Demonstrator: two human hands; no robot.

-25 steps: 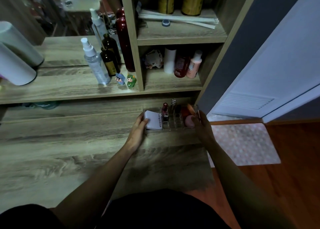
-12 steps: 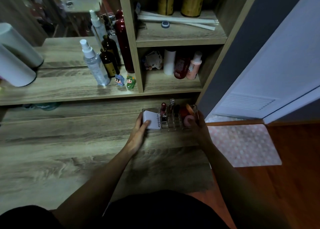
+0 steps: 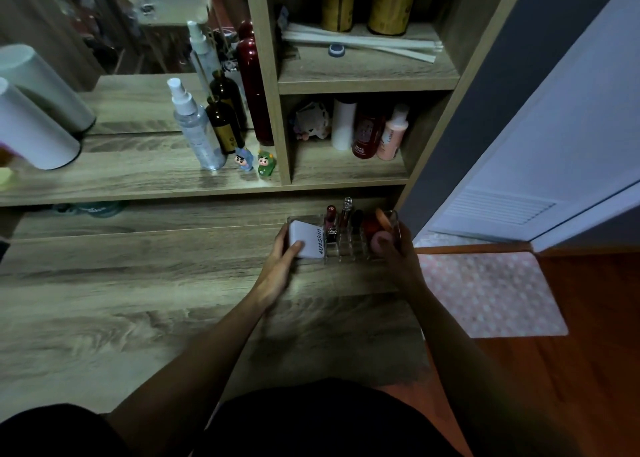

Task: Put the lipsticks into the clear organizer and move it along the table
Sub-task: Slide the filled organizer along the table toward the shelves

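The clear organizer sat on the wooden table near its far right edge, held between both hands. The left hand clamped its left end, thumb lying on the white box inside, while the right hand gripped the right end beside a pink sponge. Between the fingers of the two hands, the lipsticks stood upright in the middle slots.

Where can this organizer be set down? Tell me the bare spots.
Bare tabletop lies left of the left hand, out to the near edge. The upper ledge between white cylinder and spray bottle is free. Crowded: the shelf cubby.
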